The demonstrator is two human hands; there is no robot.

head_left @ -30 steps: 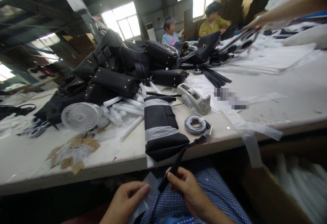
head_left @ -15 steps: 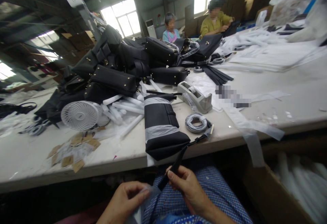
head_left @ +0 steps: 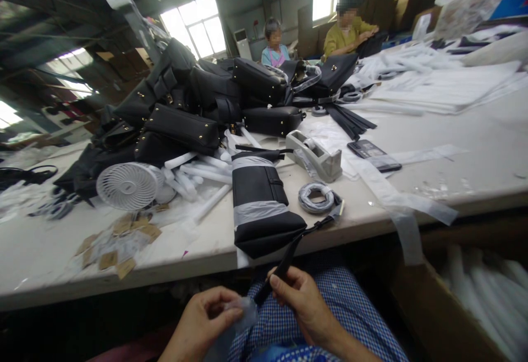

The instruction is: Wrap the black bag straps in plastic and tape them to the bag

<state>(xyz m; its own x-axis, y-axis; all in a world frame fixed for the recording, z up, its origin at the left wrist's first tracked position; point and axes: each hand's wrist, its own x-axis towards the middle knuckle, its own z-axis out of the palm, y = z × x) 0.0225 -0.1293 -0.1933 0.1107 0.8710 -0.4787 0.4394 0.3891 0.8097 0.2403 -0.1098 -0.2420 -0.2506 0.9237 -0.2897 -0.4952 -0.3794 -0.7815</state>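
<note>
Over my lap, my right hand (head_left: 299, 301) pinches a black strap (head_left: 285, 264) between thumb and fingers. The strap runs up across the table edge toward a buckle end near a wrapped grey coil (head_left: 315, 197). My left hand (head_left: 210, 315) is closed on a piece of clear plastic film (head_left: 243, 318), held at the strap's lower end. Whether the film goes round the strap I cannot tell. Just beyond my hands lies a black bag (head_left: 264, 186) with bands of pale wrapping around it, close to the table's front edge.
A tape dispenser (head_left: 315, 155) and a phone (head_left: 373, 154) lie right of the bag. To the left are a small white fan (head_left: 128, 186) and brown tags (head_left: 108, 259). Black bags (head_left: 181, 128) are heaped behind. Two people sit across the table (head_left: 449, 136). Tape strips (head_left: 406, 232) hang off the front edge.
My left hand has shifted slightly upward, and the film in it is now bunched near the strap's end. My right hand keeps its pinch on the strap. The view has moved a little.
</note>
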